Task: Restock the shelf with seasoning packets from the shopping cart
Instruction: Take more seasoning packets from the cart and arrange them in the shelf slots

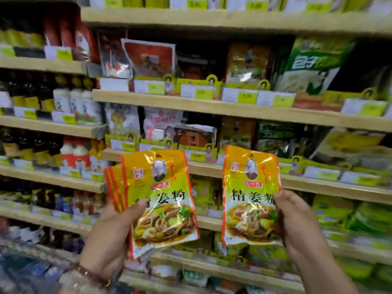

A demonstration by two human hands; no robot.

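Note:
My left hand [110, 234] grips a fanned stack of several yellow-and-orange seasoning packets [161, 200], thumb across the front one. My right hand [297, 225] pinches a single matching packet [248, 196] by its right edge, held upright. Both are raised in front of the wooden shelves [233, 109], a little apart from each other. The shopping cart is not in view.
Several shelf levels hold seasoning bags, with yellow price tags [203, 94] along the edges. Dark sauce bottles [25, 92] and white bottles [72, 100] fill the left bay. Green and yellow packets [331, 213] lie on the lower right shelves.

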